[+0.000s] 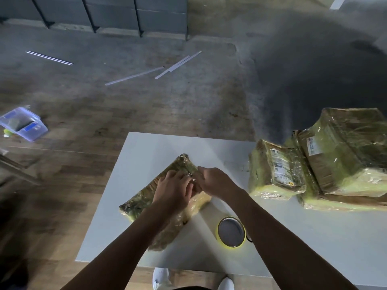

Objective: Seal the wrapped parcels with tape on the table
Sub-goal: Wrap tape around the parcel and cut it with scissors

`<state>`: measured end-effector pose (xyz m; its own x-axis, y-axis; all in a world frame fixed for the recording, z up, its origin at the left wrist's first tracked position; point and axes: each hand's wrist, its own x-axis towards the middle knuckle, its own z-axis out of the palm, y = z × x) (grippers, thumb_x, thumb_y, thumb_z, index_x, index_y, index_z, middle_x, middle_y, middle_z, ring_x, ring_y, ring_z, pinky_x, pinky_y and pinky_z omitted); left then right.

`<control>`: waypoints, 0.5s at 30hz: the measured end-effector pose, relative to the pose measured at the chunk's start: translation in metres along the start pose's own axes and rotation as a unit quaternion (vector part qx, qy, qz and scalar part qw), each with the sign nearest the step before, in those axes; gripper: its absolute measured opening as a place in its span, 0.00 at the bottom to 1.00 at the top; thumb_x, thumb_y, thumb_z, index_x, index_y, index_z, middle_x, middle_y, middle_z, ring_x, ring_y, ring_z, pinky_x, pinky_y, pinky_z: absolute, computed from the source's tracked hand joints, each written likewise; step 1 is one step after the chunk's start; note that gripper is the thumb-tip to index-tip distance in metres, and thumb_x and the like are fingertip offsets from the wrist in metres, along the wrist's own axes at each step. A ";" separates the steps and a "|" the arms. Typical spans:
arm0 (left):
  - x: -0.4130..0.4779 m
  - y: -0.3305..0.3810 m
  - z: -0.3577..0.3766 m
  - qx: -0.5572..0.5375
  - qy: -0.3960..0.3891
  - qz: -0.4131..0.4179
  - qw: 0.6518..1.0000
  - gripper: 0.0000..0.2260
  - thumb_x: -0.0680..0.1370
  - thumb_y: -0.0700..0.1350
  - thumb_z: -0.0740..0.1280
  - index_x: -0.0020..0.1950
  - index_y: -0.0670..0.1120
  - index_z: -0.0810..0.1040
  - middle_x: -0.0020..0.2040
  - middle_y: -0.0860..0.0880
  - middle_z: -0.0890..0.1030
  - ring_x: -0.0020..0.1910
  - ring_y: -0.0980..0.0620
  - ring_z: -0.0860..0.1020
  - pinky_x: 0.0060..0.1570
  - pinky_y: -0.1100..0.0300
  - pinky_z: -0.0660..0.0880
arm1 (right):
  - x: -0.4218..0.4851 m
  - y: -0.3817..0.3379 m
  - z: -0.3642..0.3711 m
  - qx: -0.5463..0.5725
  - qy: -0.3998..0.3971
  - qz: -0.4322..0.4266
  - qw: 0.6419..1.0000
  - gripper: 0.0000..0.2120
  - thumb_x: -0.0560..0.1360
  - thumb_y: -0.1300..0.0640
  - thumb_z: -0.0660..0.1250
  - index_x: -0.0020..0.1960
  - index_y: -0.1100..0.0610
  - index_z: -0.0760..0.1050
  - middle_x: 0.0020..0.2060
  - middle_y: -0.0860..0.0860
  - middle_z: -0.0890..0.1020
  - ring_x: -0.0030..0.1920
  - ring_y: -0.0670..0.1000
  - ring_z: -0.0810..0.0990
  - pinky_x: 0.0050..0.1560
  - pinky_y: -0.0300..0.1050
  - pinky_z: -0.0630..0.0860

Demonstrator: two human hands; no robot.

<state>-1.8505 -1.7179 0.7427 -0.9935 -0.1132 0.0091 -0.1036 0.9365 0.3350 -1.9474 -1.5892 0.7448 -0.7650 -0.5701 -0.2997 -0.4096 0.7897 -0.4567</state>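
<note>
Left hand [173, 193] and right hand [215, 181] meet atop parcel [144, 198] on table [146, 151]; whether they grasp, cannot tell. Tape roll [231, 232] near.

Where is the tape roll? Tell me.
Head view: the tape roll lies flat on the white table, right of the flat parcel, beside the right forearm.

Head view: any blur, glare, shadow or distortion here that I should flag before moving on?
Head view: dim, uneven light; a big soft dark smudge fills the upper right; left hand and right hand are slightly smeared where they meet on the parcel; glare streaks the film on the parcels at right, labels unreadable; mild wide-angle stretch toward the corners.
</note>
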 end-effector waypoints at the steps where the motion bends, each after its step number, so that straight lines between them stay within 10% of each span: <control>1: 0.006 -0.003 -0.004 0.001 0.024 0.012 1.000 0.13 0.81 0.45 0.59 0.62 0.47 0.77 0.61 0.49 0.77 0.62 0.47 0.70 0.55 0.52 0.69 | 0.003 -0.002 0.003 -0.003 0.000 0.006 1.000 0.17 0.82 0.47 0.50 0.46 0.56 0.71 0.38 0.53 0.76 0.42 0.55 0.76 0.41 0.45 0.66; 5: 0.041 -0.013 -0.008 0.072 -0.028 0.082 0.994 0.19 0.81 0.45 0.60 0.73 0.50 0.68 0.74 0.51 0.67 0.74 0.43 0.61 0.69 0.43 0.60 | 0.003 -0.002 0.005 -0.036 -0.012 0.004 0.999 0.17 0.84 0.51 0.49 0.47 0.58 0.72 0.40 0.54 0.75 0.44 0.55 0.74 0.44 0.45 0.65; 10: 0.076 -0.032 -0.001 0.097 -0.118 0.202 0.968 0.13 0.82 0.48 0.59 0.65 0.53 0.75 0.64 0.53 0.74 0.68 0.46 0.65 0.66 0.53 0.64 | -0.002 -0.005 -0.002 -0.018 -0.048 0.021 0.998 0.17 0.84 0.52 0.46 0.54 0.60 0.71 0.38 0.54 0.71 0.41 0.53 0.71 0.42 0.46 0.68; 15: 0.084 -0.039 -0.011 -0.074 -0.179 0.099 0.976 0.18 0.80 0.52 0.63 0.68 0.49 0.72 0.68 0.50 0.71 0.67 0.50 0.69 0.65 0.53 0.68 | -0.005 -0.005 -0.002 0.020 -0.019 0.042 0.999 0.20 0.84 0.50 0.49 0.50 0.62 0.73 0.41 0.57 0.76 0.42 0.55 0.74 0.43 0.46 0.69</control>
<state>-1.9294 -1.7679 0.7407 -0.9485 0.2127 -0.2346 0.0726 0.8671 0.4929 -1.9429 -1.5896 0.7505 -0.7763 -0.5112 -0.3690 -0.3247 0.8258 -0.4611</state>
